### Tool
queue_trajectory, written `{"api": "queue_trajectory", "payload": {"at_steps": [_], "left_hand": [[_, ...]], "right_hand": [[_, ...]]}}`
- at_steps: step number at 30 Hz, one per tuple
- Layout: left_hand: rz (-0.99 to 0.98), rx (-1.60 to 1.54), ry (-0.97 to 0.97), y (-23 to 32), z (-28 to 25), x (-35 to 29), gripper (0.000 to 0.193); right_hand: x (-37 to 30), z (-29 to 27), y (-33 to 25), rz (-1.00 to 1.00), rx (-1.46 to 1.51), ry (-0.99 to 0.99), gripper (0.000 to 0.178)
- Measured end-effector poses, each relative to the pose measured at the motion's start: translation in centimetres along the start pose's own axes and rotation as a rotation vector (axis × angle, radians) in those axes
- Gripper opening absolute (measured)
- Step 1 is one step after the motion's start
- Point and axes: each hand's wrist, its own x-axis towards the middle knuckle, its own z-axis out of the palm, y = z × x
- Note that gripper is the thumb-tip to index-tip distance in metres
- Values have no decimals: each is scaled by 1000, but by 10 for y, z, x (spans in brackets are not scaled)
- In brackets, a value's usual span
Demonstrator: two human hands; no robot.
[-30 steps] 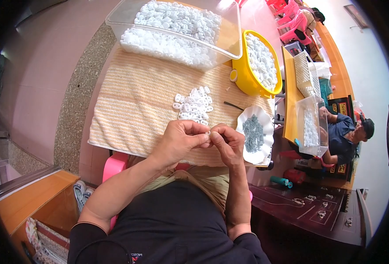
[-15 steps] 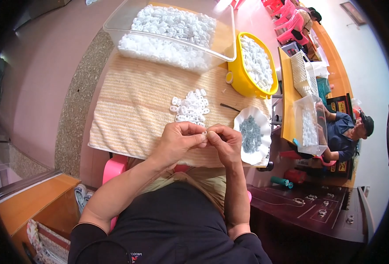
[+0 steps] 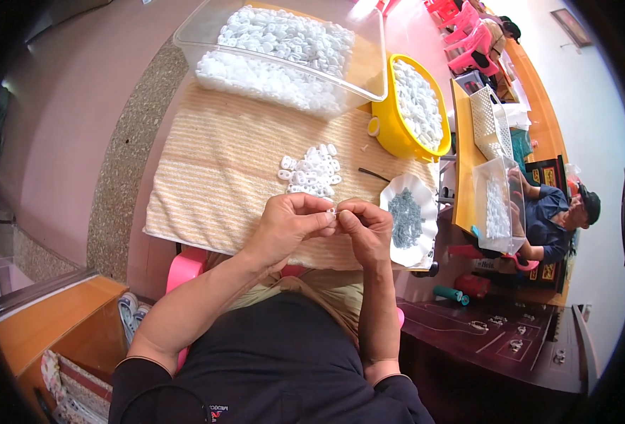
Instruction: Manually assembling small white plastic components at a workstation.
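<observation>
My left hand pinches a small white plastic piece between thumb and fingertips. My right hand meets it there, thumb and forefinger closed at the piece's edge. Whatever the right fingertips hold is too small and covered to make out. Just beyond both hands, a loose pile of white oval plastic pieces with holes lies on a striped towel. Beside my right hand stands a white dish with a wavy rim, holding many tiny grey pieces. A thin black stick lies near it.
A clear plastic bin of white pieces stands at the far side. Right of it is a yellow tub, also full. A person sits at another table to the right with a clear box. Pink chairs stand farther back.
Both hands stay together in nearly the same pose, with a slight shift at the fingertips. The white piece shows a little more now. The whole view has shifted slightly.
</observation>
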Motion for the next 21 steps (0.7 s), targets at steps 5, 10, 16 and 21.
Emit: {"api": "queue_trajectory", "payload": {"at_steps": [5,10,16,21], "left_hand": [[-9,-11,25,3,2,0,15],[0,-16,36,3,1,0,13],[-5,-23,44,3,1,0,12],[-4,-38,41,3,1,1,12]], "right_hand": [[4,-9,3,-53,-12,-19,11],[19,-12,-7,-8,-315,34,10],[39,-2,-13,-333,-778,45,17],[49,-4,-4,-343,-948,43,18]]}}
